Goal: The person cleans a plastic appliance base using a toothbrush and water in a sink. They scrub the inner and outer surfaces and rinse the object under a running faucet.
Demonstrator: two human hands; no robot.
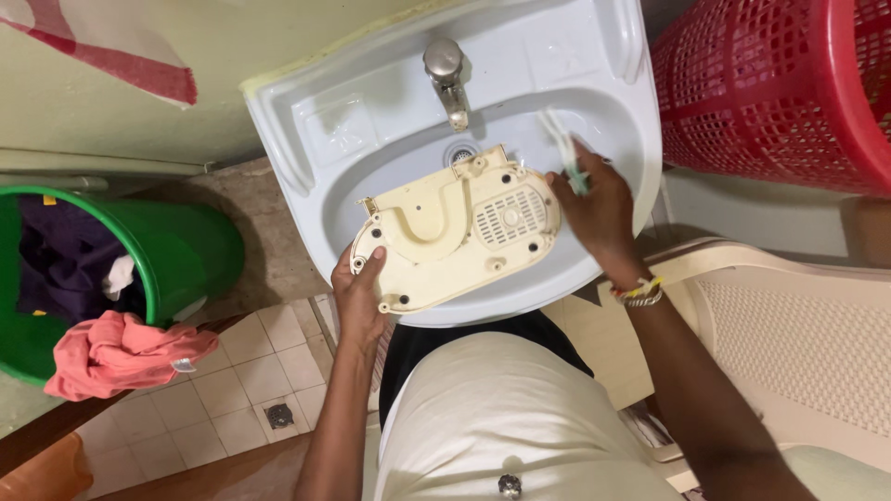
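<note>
Cream plastic cover [455, 232] lying across the white sink [594, 65], underside up, below the tap [447, 74]. Left hand [357, 297] gripping its near-left edge, thumb on top, fingers [342, 276] curled under the rim. Right hand [599, 209] at the cover's right end, fingers pinched around a blurred toothbrush [563, 148] with a pale green handle. Green bucket [176, 250] with clothes on the left, pink cloth [121, 353] over its rim. Red basket [780, 83] on the right.
</note>
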